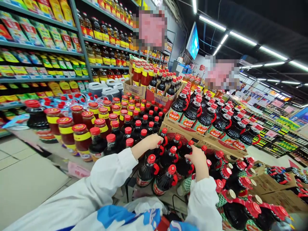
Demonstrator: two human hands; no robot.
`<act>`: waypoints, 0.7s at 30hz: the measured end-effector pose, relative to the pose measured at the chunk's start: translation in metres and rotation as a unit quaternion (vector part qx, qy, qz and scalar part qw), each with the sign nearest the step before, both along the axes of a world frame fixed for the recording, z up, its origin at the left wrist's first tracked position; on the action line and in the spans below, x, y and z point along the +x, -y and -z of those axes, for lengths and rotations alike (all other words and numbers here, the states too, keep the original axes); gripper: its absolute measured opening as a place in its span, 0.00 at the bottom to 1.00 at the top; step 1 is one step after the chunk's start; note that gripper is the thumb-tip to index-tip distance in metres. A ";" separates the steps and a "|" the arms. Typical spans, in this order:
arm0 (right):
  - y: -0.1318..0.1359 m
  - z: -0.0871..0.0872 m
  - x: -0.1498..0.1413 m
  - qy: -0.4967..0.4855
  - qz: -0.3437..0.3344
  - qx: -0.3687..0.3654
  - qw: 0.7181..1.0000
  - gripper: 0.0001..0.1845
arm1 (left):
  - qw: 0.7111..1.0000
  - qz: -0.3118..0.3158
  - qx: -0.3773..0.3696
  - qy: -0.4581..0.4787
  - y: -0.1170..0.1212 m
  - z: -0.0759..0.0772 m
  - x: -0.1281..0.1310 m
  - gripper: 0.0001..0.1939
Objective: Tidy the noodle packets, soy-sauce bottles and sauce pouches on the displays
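Both my hands reach forward into rows of dark sauce bottles point(166, 181) with red caps and red handles. My left hand point(154, 141) is closed at the neck of a bottle in the back row, beside the cardboard box; its fingertips are partly hidden. Further right, my right hand point(197, 158) has thumb and fingers around the upper part of another red-capped bottle point(188, 148). Both bottles stand upright among the others. Nearer to me, one more dark bottle point(145, 173) stands in the front row, below my left hand.
Behind my hands, a cardboard box point(216, 144) carries larger dark jugs point(203, 118). Jars with yellow labels point(81, 141) crowd the table to the left. More bottles point(240, 211) stand close to my right sleeve. Stocked shelves point(43, 48) line the left side.
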State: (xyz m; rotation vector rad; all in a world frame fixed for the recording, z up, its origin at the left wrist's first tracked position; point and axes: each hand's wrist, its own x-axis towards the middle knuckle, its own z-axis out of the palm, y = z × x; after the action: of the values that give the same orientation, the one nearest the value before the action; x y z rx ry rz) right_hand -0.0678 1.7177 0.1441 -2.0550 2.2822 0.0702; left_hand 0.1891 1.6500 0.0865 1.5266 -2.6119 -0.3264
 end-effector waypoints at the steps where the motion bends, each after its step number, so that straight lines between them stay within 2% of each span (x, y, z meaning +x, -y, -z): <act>1: 0.003 0.001 -0.002 -0.019 0.023 0.033 0.999 0.28 | 1.000 -0.001 -0.003 -0.003 -0.001 0.000 0.000 0.13; 3: 0.008 0.008 0.000 -0.037 0.035 0.058 0.997 0.20 | 1.000 -0.003 -0.007 -0.011 -0.002 0.001 -0.001 0.13; 5: 0.010 0.016 0.004 -0.043 0.027 0.050 0.997 0.14 | 1.000 -0.004 -0.010 -0.020 -0.003 0.002 0.000 0.13; 9: 0.009 0.024 0.005 -0.049 0.009 0.040 0.998 0.14 | 0.999 -0.004 -0.013 -0.036 -0.002 0.006 0.003 0.12; 16: 0.020 0.024 -0.007 -0.046 -0.005 0.041 0.998 0.14 | 0.998 -0.017 -0.022 -0.059 -0.002 0.013 0.003 0.13; 19: 0.015 0.020 -0.009 -0.041 -0.017 0.019 0.999 0.15 | 0.997 -0.040 -0.035 -0.062 -0.017 0.021 0.003 0.22; 21: 0.004 0.018 -0.008 -0.031 -0.030 0.002 0.999 0.17 | 0.991 -0.060 -0.076 -0.095 -0.034 0.027 0.006 0.31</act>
State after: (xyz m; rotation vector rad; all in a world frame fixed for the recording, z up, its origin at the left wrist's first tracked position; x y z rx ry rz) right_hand -0.0760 1.7140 0.1258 -2.1503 2.2524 0.1427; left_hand 0.1946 1.6837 0.0591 1.5123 -2.3317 -0.2439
